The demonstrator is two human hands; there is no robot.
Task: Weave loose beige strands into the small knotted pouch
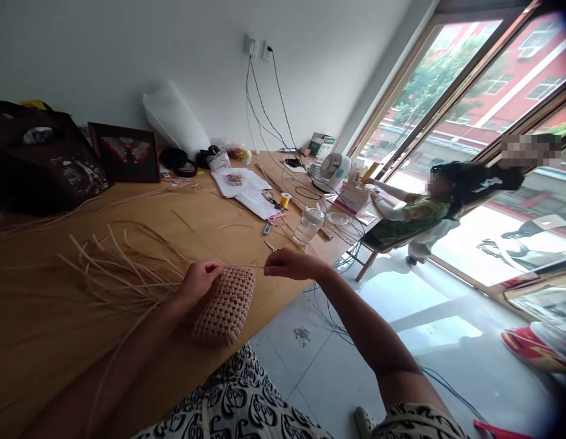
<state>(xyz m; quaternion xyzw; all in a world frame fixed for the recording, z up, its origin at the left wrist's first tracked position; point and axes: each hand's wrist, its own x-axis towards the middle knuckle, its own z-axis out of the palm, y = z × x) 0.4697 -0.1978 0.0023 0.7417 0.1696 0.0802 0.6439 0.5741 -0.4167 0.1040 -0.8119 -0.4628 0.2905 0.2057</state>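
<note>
Left hand [196,285] clamped over woven pink pouch [228,308], fingers wrapped across its top. Pouch resting on wooden table [63,347], near table edge. Right hand [290,264] just beyond pouch, fingers [269,262] pinched narrow on thin strand [259,266]. Pale cane strands [121,274] fanned out left of pouch; glass jug [308,225] well beyond it. Firm hold, strand kept taut: judged best for tight, even weave.

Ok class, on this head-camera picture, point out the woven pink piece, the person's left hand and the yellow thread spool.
woven pink piece [229,306], head view, on its knotted woven face.
left hand [197,284], head view, on the back of the hand.
yellow thread spool [285,199], head view, on the wound thread.
</note>
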